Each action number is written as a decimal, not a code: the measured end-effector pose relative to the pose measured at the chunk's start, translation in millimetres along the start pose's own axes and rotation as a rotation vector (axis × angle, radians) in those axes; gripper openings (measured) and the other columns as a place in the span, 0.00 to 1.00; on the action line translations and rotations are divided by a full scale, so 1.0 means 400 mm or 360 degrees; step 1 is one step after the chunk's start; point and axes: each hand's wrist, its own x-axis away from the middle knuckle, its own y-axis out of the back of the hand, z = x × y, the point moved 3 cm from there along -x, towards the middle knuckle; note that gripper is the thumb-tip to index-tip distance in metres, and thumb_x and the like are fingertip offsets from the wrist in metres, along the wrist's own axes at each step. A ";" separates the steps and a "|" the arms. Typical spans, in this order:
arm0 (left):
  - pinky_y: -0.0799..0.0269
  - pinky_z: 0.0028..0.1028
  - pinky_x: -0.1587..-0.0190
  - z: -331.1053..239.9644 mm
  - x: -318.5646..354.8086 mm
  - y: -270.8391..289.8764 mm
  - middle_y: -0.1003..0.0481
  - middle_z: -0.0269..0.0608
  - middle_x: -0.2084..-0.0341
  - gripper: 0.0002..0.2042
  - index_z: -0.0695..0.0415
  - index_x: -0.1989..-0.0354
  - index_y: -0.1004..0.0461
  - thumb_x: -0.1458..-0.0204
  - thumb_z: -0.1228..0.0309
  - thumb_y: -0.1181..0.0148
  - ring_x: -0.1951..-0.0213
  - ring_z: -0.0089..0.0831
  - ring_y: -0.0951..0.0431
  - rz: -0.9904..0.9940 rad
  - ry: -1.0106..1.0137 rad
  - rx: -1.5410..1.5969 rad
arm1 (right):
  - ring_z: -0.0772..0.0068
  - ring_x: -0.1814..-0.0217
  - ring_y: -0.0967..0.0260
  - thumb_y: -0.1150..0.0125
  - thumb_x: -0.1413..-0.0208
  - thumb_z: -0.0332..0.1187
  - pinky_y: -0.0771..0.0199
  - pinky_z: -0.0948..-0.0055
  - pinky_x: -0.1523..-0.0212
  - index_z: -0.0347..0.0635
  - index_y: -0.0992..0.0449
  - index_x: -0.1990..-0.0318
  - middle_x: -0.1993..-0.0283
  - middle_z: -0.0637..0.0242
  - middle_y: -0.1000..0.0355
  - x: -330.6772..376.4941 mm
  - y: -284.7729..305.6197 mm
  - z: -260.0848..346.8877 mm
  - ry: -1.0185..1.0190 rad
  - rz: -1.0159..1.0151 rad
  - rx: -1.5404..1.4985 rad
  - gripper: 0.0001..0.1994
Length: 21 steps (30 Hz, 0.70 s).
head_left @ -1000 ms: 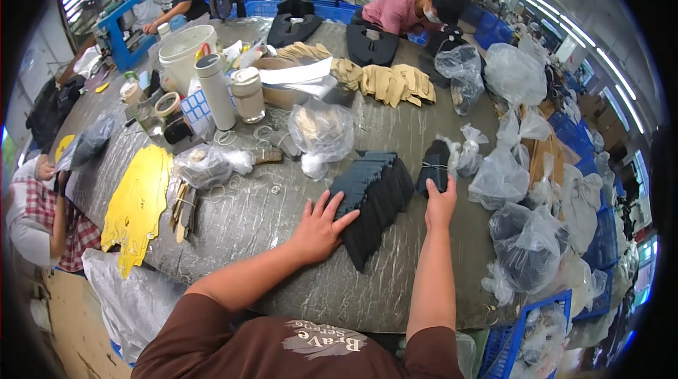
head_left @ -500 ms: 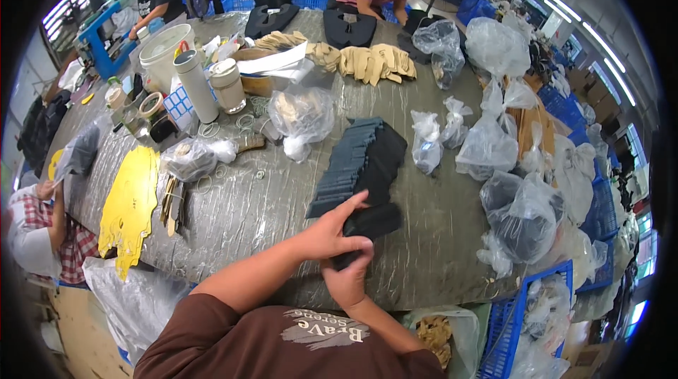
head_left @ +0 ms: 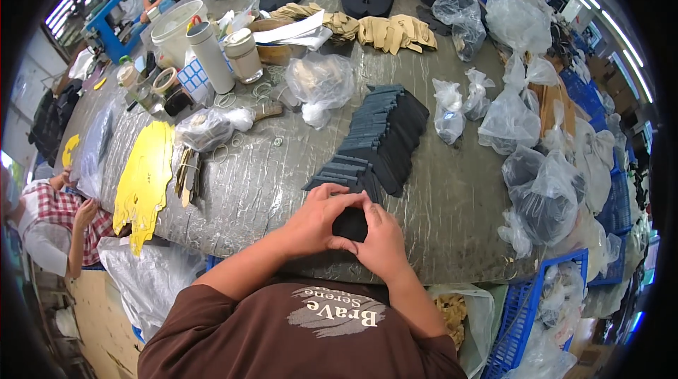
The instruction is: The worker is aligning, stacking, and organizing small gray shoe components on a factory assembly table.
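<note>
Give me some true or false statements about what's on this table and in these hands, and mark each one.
1. The left hand and right hand hold a black bundle between them. True.
2. The right hand wears a glove. False: it is bare.
3. Yellow pieces lie left of the dark fanned stack. True.
4. A pale bottle stands beside a lidded jar. True.
5. The lidded jar lies on its side. False: it stands upright.
</note>
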 end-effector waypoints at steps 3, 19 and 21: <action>0.37 0.37 0.47 0.042 0.066 0.012 0.29 0.47 0.55 0.26 0.57 0.51 0.30 0.61 0.65 0.30 0.49 0.45 0.33 -0.0576 0.0143 0.0191 | 0.52 0.52 0.33 0.29 0.67 0.29 0.36 0.59 0.51 0.41 0.33 0.46 0.51 0.58 0.32 0.008 -0.006 0.000 -0.0040 -0.0193 -0.0036 0.33; 0.29 0.32 0.67 0.020 0.057 0.006 0.26 0.45 0.74 0.06 0.61 0.72 0.30 0.48 0.72 0.45 0.71 0.39 0.24 -0.0353 0.0773 0.0164 | 0.60 0.51 0.33 0.35 0.72 0.22 0.38 0.60 0.50 0.43 0.30 0.50 0.54 0.64 0.31 0.027 0.033 0.062 0.0420 -0.0356 0.0514 0.32; 0.29 0.32 0.66 0.044 0.062 0.011 0.26 0.43 0.75 0.07 0.60 0.73 0.31 0.45 0.71 0.47 0.70 0.37 0.23 -0.0401 0.0882 0.0791 | 0.59 0.51 0.33 0.34 0.72 0.22 0.38 0.60 0.50 0.43 0.30 0.50 0.54 0.63 0.31 0.029 0.048 0.050 0.0356 -0.0344 0.0397 0.32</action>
